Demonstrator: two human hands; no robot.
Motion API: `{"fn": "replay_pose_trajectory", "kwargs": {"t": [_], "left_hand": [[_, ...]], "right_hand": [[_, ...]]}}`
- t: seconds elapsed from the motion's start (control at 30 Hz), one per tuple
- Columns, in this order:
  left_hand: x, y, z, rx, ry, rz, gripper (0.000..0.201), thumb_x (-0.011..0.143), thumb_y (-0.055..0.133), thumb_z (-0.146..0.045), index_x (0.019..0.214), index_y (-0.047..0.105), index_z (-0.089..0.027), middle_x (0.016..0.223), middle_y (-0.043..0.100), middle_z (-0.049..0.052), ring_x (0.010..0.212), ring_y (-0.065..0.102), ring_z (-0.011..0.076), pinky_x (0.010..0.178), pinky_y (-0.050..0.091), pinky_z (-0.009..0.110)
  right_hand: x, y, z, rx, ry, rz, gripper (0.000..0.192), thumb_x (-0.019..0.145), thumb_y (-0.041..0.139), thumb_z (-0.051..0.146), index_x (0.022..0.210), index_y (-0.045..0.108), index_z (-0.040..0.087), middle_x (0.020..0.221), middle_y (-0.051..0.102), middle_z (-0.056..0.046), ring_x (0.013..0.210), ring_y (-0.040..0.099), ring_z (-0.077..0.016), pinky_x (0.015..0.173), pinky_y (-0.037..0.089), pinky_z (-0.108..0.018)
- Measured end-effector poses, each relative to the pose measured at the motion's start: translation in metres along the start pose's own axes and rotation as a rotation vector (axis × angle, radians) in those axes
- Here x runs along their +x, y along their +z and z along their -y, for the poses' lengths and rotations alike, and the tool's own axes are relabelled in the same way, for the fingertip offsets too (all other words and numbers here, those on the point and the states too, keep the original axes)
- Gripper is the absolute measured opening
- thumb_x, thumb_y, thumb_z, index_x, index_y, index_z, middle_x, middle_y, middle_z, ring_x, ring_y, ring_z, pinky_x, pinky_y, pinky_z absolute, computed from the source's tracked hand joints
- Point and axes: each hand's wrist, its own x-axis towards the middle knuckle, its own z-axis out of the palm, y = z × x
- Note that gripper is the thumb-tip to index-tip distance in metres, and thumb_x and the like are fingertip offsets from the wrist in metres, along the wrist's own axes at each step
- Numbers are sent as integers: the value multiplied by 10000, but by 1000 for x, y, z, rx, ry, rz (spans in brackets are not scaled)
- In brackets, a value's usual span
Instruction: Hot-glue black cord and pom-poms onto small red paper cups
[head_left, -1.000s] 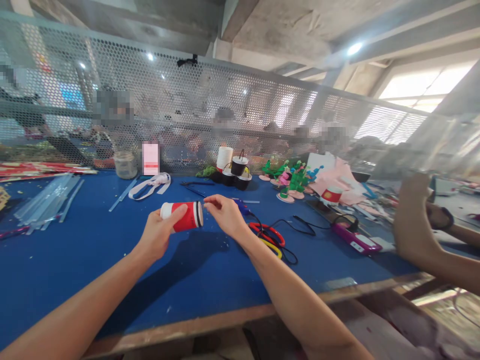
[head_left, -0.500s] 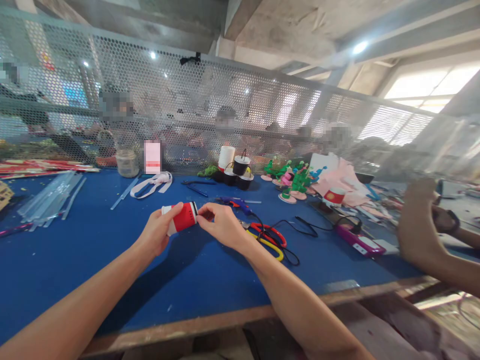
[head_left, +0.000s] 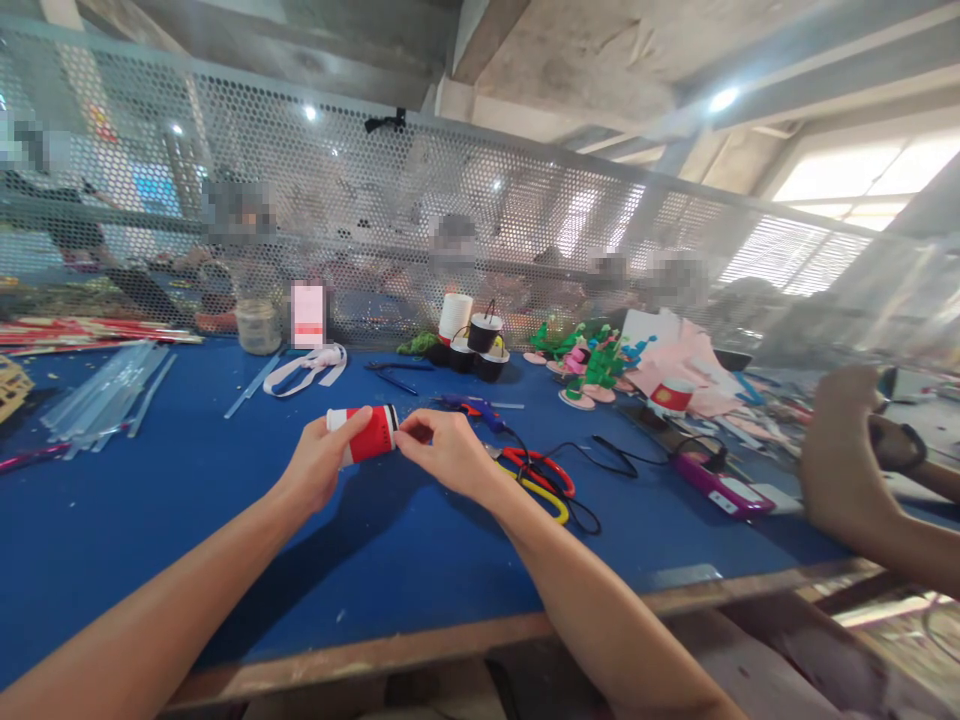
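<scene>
A red and white paper cup (head_left: 371, 436) lies sideways in my left hand (head_left: 321, 462), the fingers wrapped round its body and the thumb on top. Near its right-hand end a black band (head_left: 391, 418) circles the cup. At that end my right hand (head_left: 442, 450) is closed in a pinch, its fingertips touching the cup by the band. What sits between those fingertips is too small to make out. Just beyond the right hand are a blue glue gun (head_left: 476, 409) and pliers with red and yellow handles (head_left: 541, 478).
Clear glue sticks (head_left: 105, 395), a jar (head_left: 257, 327) and white ribbon (head_left: 307, 370) are at left. Small black buckets (head_left: 484, 333) and green figures (head_left: 596, 365) stand behind. A purple power strip (head_left: 720, 487) and another person's arm (head_left: 844, 460) are at right. A perforated screen (head_left: 360, 220) borders the table.
The whole view has shifted very slightly. Both hands keep the same hold at the cup, with no clear movement of the fingers.
</scene>
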Motion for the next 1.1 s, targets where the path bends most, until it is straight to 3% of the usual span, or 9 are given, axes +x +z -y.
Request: {"fn": "replay_pose_trajectory", "kwargs": {"t": [0.57, 0.67, 0.83, 0.93, 1.03, 1.1], "left_hand": [[-1, 0, -1, 138, 51, 19, 222, 561, 703, -336, 585, 636, -126, 462, 593, -7, 433, 502, 98, 440, 389, 199], [-1, 0, 0, 162, 78, 32, 258, 571, 693, -370, 610, 647, -119, 491, 612, 11, 451, 512, 106, 448, 397, 205], [-6, 1, 0, 288, 208, 62, 282, 571, 686, -377, 669, 672, -112, 561, 639, 20, 511, 536, 126, 520, 443, 237], [-8, 0, 1, 407, 271, 125, 228, 591, 672, -345, 654, 673, -126, 579, 636, 4, 521, 523, 116, 511, 424, 222], [-6, -3, -1, 476, 237, 186, 193, 584, 681, -318, 600, 660, -127, 513, 593, -19, 478, 482, 95, 466, 377, 203], [-4, -5, -4, 417, 151, 219, 196, 564, 707, -307, 627, 667, -125, 514, 599, -19, 472, 481, 87, 465, 372, 194]], "right_hand": [[0, -1, 1, -1, 32, 1, 117, 686, 512, 168, 628, 610, 138, 584, 606, -11, 539, 510, -100, 544, 380, -217], [2, -5, 2, 157, 91, 34, 121, 701, 523, 226, 647, 595, 145, 601, 599, -5, 551, 512, -101, 554, 394, -225], [8, -9, 2, 623, 375, 59, 179, 722, 490, 300, 622, 532, 157, 530, 550, 23, 535, 529, -98, 498, 390, -207], [9, -10, 1, 786, 483, 84, 143, 688, 507, 272, 601, 507, 158, 496, 523, 41, 487, 497, -78, 463, 352, -189], [9, -10, 0, 822, 480, 57, 114, 659, 507, 248, 589, 492, 159, 487, 502, 50, 461, 462, -67, 466, 342, -191], [9, -9, 0, 755, 396, 15, 125, 661, 498, 257, 581, 484, 162, 490, 491, 50, 463, 443, -67, 482, 345, -200]]}}
